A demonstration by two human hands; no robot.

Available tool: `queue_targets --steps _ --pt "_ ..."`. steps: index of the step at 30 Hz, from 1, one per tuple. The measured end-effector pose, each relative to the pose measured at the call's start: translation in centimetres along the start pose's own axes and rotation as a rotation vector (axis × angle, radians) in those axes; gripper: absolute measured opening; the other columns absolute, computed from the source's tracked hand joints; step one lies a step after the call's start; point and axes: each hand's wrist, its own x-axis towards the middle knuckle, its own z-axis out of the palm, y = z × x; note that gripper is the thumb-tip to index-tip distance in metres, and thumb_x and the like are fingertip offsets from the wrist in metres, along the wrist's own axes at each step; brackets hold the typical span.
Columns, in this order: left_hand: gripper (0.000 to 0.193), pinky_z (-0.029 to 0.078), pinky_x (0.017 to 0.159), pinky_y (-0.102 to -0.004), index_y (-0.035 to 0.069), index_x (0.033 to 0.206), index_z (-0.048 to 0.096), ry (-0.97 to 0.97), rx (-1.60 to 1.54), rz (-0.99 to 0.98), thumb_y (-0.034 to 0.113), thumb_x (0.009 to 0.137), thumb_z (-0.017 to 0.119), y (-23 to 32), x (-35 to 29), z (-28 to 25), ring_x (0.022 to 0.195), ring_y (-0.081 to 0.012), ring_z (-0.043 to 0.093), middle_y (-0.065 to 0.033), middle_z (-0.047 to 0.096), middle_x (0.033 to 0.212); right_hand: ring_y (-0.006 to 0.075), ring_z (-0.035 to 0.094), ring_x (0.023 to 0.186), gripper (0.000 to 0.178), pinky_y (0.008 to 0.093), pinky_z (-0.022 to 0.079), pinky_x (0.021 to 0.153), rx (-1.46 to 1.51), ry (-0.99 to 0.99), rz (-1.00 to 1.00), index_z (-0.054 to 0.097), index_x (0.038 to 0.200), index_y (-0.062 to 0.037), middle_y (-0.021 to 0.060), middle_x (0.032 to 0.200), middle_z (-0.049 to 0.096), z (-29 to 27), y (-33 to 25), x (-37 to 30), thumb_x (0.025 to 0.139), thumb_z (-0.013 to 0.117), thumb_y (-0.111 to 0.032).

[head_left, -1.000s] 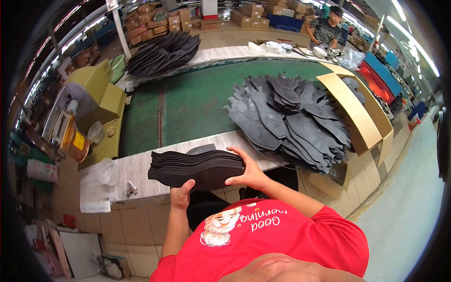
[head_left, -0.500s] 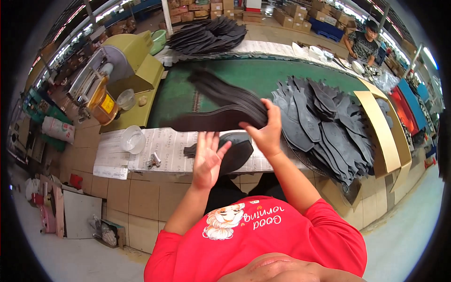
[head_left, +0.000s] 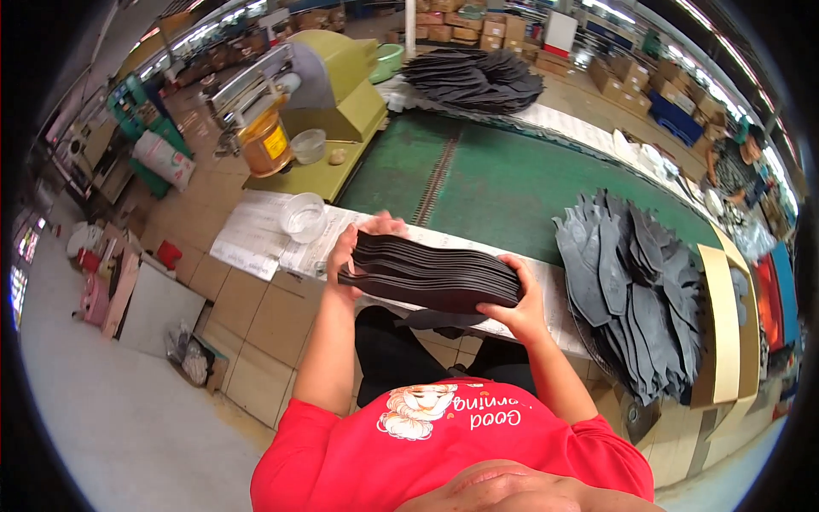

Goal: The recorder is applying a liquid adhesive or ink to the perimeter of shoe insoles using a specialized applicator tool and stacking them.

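A thick stack of black, sole-shaped insoles (head_left: 435, 275) is held up on edge over the near edge of the table, in front of my red shirt. My right hand (head_left: 525, 303) grips its right end, thumb on the near side. Around the left end is my left hand (head_left: 345, 260), its palm against the edges and some fingers blurred behind the stack. Below the stack, another dark flat piece (head_left: 439, 319) shows only in part. To the right lies a large fanned pile of black insoles (head_left: 631, 290).
A green conveyor belt (head_left: 503, 200) runs behind, with another black pile (head_left: 473, 78) beyond it. At left are a clear plastic tub (head_left: 304, 217) and a yellow-green machine (head_left: 341, 94). An open cardboard box (head_left: 725, 324) stands at right. A co-worker (head_left: 735, 166) sits at the far right.
The loosely fanned stack has been drawn closer and squared up. My left hand has gone from an open palm beside it to its left end. The view has swung left.
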Motion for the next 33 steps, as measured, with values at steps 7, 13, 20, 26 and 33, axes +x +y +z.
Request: queue_targets --steps 7,13,20,26,33 --pt "0.081 0.033 0.11 -0.0395 -0.005 0.142 0.035 0.215 0.32 0.244 0.052 0.089 0.056 -1.4 -2.9 5.3 0.13 -0.027 0.044 -0.0177 0.044 0.142 0.0292 0.058 0.101 0.068 0.0369 0.044 0.093 -0.087 0.119 0.012 0.056 0.117 0.0 0.0136 0.106 0.06 1.1 3.1 2.8 0.059 0.083 -0.02" --pt "0.072 0.022 0.114 -0.0428 0.005 0.137 0.051 0.297 1.092 0.28 0.043 0.078 0.068 -3.1 -4.5 10.8 0.142 -0.0299 0.027 -0.018 0.026 0.154 0.0316 0.058 0.1 0.066 0.0385 0.045 0.092 -0.176 0.348 0.011 0.056 0.118 0.0007 0.0157 0.108 0.057 2.1 4.5 6.6 0.062 0.083 -0.02" --pt "0.057 0.038 0.106 -0.0457 0.006 0.122 0.062 0.052 1.622 0.699 0.015 0.067 0.076 -1.6 -3.9 15.1 0.127 -0.0374 0.049 -0.0182 0.051 0.138 0.0233 0.064 0.091 0.072 0.0335 0.052 0.078 0.217 0.33 0.165 0.052 0.124 0.0029 0.0127 0.104 0.063 -0.1 4.3 9.9 0.066 0.085 -0.026" --pt "0.094 0.029 0.111 -0.0489 0.009 0.141 0.042 0.311 2.011 0.209 0.029 0.06 0.086 -2.9 -3.4 9.2 0.137 -0.0394 0.034 -0.0201 0.035 0.149 0.0193 0.064 0.083 0.062 0.0356 0.052 0.058 0.668 0.09 0.635 0.053 0.123 -0.003 0.0074 0.101 0.064 -2.8 4.4 6.4 0.073 0.076 -0.03" --pt "0.09 0.027 0.109 -0.053 0.016 0.135 0.046 0.079 2.079 -0.106 0.032 0.056 0.087 -12.5 -6.5 4.9 0.135 -0.0377 0.034 -0.0211 0.035 0.147 0.0152 0.063 0.081 0.048 0.0285 0.052 0.049 0.589 0.016 0.806 0.06 0.112 -0.0052 0.0058 0.099 0.064 -1.8 7.8 3.1 0.077 0.074 -0.034"
